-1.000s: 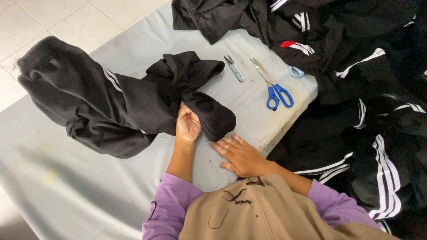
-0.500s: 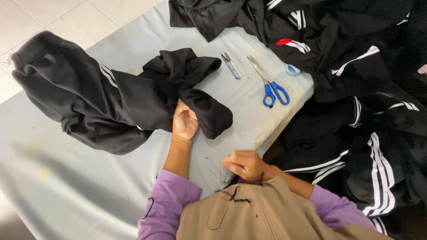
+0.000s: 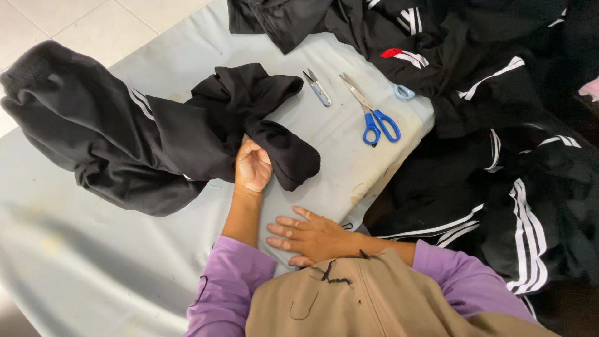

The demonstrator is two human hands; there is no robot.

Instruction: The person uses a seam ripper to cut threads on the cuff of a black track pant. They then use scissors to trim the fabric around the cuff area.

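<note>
My left hand (image 3: 252, 165) is closed on the edge of a black garment with white stripes (image 3: 125, 137) that lies crumpled across a pale grey-blue padded table (image 3: 93, 262). A folded black end of the garment (image 3: 290, 156) sits just right of that hand. My right hand (image 3: 309, 236) rests flat on the table near my body, fingers spread and pointing left, holding nothing. Purple sleeves cover both forearms.
Blue-handled scissors (image 3: 374, 115) and small metal thread snips (image 3: 317, 87) lie on the table beyond the garment. A heap of black striped garments (image 3: 499, 125) fills the right side and the far edge. White tiled floor (image 3: 93, 25) shows at the upper left.
My right hand drew back toward my body, then laid flat with fingers spread. My left hand kept its hold on the garment. The view shifted slightly.
</note>
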